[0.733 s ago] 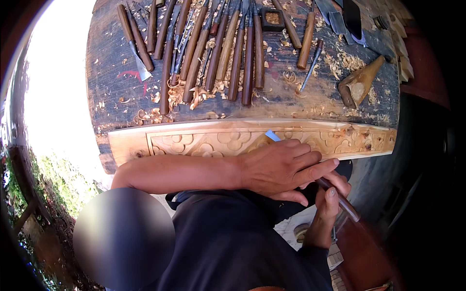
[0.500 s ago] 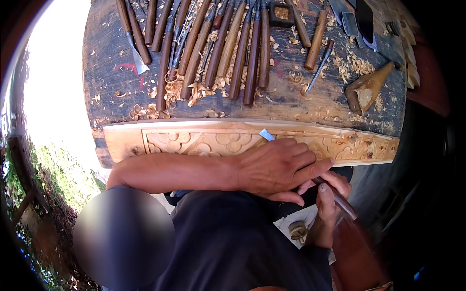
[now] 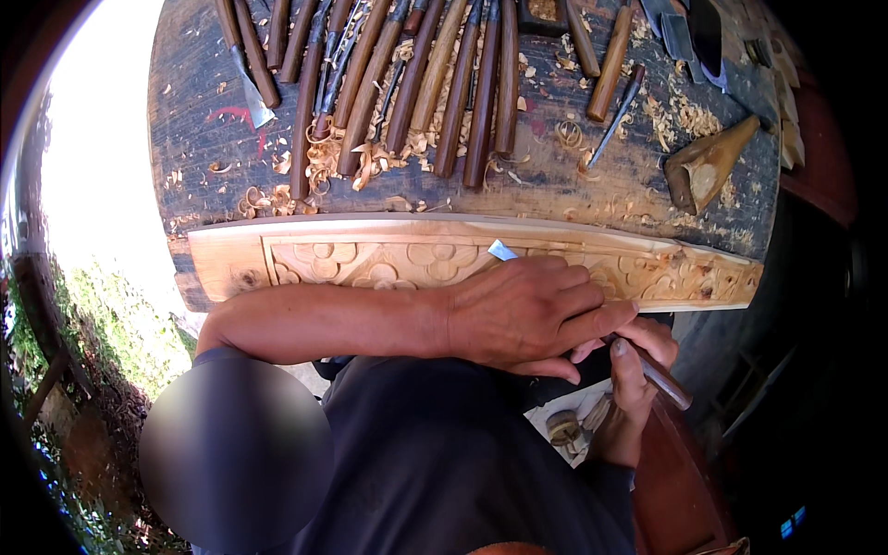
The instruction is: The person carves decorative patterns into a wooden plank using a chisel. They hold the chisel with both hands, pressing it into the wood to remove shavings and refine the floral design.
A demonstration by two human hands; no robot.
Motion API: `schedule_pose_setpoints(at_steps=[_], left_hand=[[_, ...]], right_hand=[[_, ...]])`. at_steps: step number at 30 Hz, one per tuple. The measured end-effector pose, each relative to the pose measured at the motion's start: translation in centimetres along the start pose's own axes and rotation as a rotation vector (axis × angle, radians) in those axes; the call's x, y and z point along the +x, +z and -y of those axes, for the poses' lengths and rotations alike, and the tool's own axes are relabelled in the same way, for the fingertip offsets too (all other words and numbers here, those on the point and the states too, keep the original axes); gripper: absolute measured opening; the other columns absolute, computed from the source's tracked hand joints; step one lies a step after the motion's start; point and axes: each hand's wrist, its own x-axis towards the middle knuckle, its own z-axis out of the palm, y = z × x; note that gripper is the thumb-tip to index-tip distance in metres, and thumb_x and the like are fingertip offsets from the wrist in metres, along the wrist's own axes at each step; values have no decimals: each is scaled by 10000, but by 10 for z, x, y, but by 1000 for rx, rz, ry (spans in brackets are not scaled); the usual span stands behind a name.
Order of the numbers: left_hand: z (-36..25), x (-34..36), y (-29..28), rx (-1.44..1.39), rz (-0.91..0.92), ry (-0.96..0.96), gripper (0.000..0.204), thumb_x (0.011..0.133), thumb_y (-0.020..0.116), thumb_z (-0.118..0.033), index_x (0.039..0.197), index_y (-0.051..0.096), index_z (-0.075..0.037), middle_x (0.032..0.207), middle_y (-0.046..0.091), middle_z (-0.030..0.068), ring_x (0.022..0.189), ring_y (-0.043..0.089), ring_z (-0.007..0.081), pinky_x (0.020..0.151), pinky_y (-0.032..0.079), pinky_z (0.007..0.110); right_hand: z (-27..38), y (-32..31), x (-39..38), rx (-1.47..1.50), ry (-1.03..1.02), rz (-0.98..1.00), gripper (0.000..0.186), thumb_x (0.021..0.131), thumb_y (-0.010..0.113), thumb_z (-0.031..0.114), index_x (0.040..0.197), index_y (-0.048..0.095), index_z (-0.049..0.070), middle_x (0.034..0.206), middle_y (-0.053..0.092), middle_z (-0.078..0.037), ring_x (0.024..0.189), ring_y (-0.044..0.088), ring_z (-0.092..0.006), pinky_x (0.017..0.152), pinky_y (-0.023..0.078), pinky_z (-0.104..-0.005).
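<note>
A long pale wooden board [image 3: 296,254], carved with petal patterns and a border, lies along the near edge of the worn bench. A chisel [image 3: 504,251] lies slantwise over it, its blade toward the upper left on the carving. My left hand [image 3: 509,314] lies over the chisel and board, palm down, fingers bent round the shaft, thumb stretched out; the fingertips are partly hidden. My right hand [image 3: 634,375] is closed round the dark wooden handle, whose butt sticks out toward the lower right.
Several chisels [image 3: 447,106] with wooden handles lie among shavings on the bench [image 3: 222,176]. A small dark box [image 3: 543,18] and metal pieces [image 3: 680,46] are at the back, a wooden mallet-like block [image 3: 708,162] at right. A container [image 3: 562,427] stands below.
The bench, board and chisel appear slightly higher and further left in the picture. My hands keep their hold on the chisel, with little visible change against the board.
</note>
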Motion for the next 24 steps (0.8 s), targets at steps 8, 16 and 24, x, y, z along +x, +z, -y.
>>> schedule_pose_setpoints(at_steps=[8, 16, 24], left_hand=[[3, 0, 1, -54, -44, 17, 876, 916, 778, -520, 1589, 521, -20, 1020, 606, 65, 871, 637, 266, 738, 537, 417], [1, -1, 3, -24, -60, -12, 864, 909, 785, -510, 1576, 537, -19, 1030, 613, 70, 866, 639, 268, 740, 542, 409], [0, 1, 1, -31, -33, -59, 856, 864, 823, -472, 1541, 563, -17, 1058, 628, 80, 896, 656, 274, 763, 562, 419]], right_hand=[[12, -4, 14, -112, -73, 68, 211, 1004, 673, 93, 1115, 755, -67, 802, 788, -153, 695, 784, -267, 698, 618, -350], [10, -1, 19, 2, -38, 53, 216, 1001, 659, 86, 1091, 764, -80, 810, 787, -154, 706, 786, -260, 708, 627, -357], [1, -5, 23, 18, -60, 77, 216, 996, 677, 101, 1083, 771, -73, 798, 783, -142, 697, 779, -251, 706, 619, -356]])
